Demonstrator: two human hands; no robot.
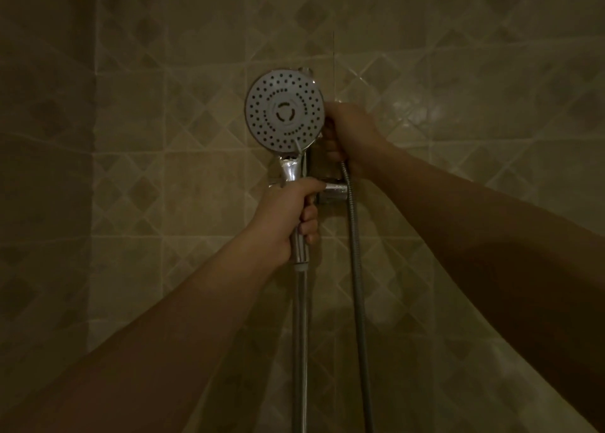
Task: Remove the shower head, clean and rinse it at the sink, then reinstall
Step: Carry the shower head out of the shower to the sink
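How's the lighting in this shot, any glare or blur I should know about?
Head view: dim and yellow-brown, corners darkest; bright glare on the chrome handle under the shower head; faint sheen on the wall tiles; forearms soft, tile lines bowed by the wide lens.

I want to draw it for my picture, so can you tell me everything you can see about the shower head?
The shower head has a round, flat, grey face dotted with rings of small dark holes around a middle ring of curved slots. Below it runs a shiny chrome-looking handle, standing upright against the tiled wall. The left hand grips the handle; the right hand holds the mount beside the face. A metal hose hangs straight down from the handle's bottom end. The face points toward the camera. The light is dim.
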